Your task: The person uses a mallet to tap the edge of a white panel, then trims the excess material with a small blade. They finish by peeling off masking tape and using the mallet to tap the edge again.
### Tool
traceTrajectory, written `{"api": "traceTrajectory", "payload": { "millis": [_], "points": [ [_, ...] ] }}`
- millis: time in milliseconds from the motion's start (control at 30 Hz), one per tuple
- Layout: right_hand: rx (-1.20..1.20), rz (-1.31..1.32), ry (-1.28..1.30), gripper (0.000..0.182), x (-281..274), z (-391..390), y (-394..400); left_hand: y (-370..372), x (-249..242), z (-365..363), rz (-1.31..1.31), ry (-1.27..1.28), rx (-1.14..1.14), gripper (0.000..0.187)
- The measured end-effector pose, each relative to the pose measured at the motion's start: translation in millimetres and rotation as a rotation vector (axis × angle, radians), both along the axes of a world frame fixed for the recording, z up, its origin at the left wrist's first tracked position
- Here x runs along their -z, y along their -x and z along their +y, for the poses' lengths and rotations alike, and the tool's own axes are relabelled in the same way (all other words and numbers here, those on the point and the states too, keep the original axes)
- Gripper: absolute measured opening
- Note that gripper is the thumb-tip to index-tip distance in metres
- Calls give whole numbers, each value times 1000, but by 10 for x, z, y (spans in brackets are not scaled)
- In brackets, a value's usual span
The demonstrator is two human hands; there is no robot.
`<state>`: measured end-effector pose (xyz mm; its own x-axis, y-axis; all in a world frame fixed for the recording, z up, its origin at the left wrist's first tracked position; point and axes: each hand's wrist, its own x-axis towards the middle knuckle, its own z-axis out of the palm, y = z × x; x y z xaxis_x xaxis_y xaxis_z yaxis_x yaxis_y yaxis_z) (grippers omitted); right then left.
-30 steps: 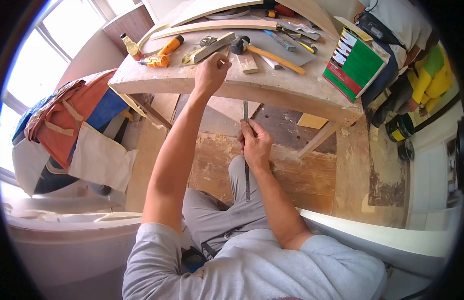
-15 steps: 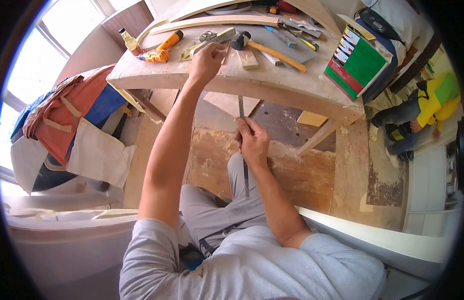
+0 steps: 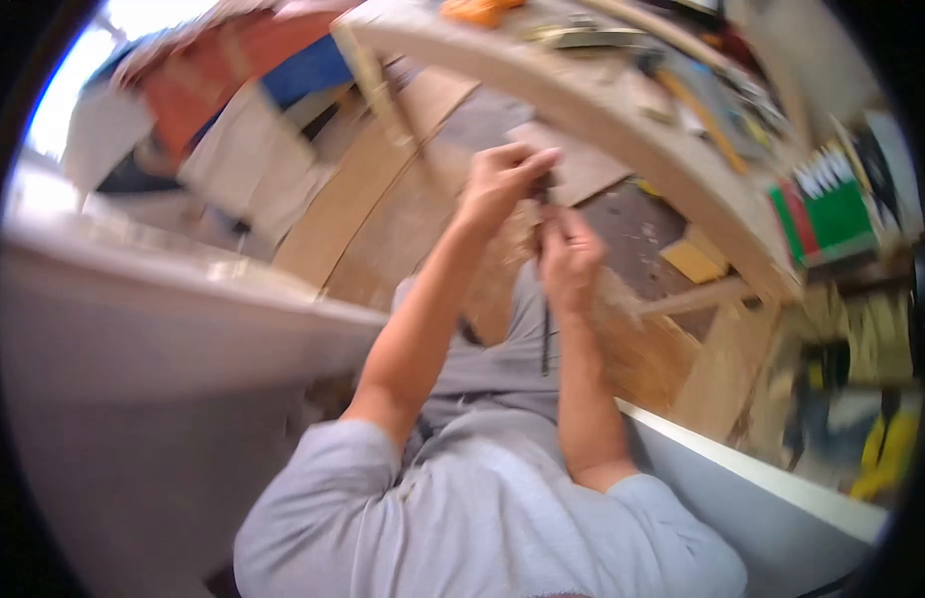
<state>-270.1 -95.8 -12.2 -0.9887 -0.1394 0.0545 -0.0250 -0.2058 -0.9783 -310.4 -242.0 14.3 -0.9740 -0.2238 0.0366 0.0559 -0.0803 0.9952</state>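
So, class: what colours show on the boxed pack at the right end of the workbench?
Green, with red and white along one side: the boxed pack, blurred, in the head view, on the workbench.

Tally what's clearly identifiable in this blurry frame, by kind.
Hands: 2, left hand and right hand, both at the thin dark tool
Thin dark tool: 1
Workbench: 1
Green box: 1
Total: 5
Items on the bench top are too blurred to count.
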Motion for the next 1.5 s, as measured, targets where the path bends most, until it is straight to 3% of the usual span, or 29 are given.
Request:
{"api": "traceTrajectory", "payload": {
  "millis": [33,133,200,300,400,533,667,833,967,1067,1133,1233,1500],
  "points": [
    [-11,7,-8,24,108,-69,-79,-170,44,8,3,-190,-37,29],
    [-147,-115,-97,27,38,-214,-385,-552,262,-147,-48,-393,-100,28],
    [-116,35,-254,26,95,-303,-479,-805,351,-238,-96,-471,-171,25],
    [-186,38,-257,26,219,-461,-633,-1220,716,-430,-65,-550,-224,24],
    [-204,50,-244,27,93,-599,-688,-1703,1036,-553,-82,-426,-264,23],
    [-364,66,-298,24,212,-749,-726,-2387,1432,-564,-175,-521,-333,25],
    [-424,573,-367,22,489,-1064,-1246,-2857,1515,-663,-109,-593,-486,27],
    [-612,634,-504,26,556,-1343,-1544,-3069,1532,-924,33,-524,-671,29],
    [-580,786,-509,30,682,-1537,-1616,-3075,1418,-1019,33,-536,-680,32],
    [-564,842,-575,31,713,-1610,-1646,-3052,1452,-1061,62,-708,-637,36],
    [-560,850,-604,32,734,-1602,-1636,-3029,1482,-1060,248,-949,-498,40],
    [-565,883,-576,33,706,-1562,-1615,-3001,1508,-1093,354,-1109,-452,41],
    [-572,870,-581,30,686,-1582,-1658,-2909,1611,-1106,576,-1358,-301,35]
  ]
}}
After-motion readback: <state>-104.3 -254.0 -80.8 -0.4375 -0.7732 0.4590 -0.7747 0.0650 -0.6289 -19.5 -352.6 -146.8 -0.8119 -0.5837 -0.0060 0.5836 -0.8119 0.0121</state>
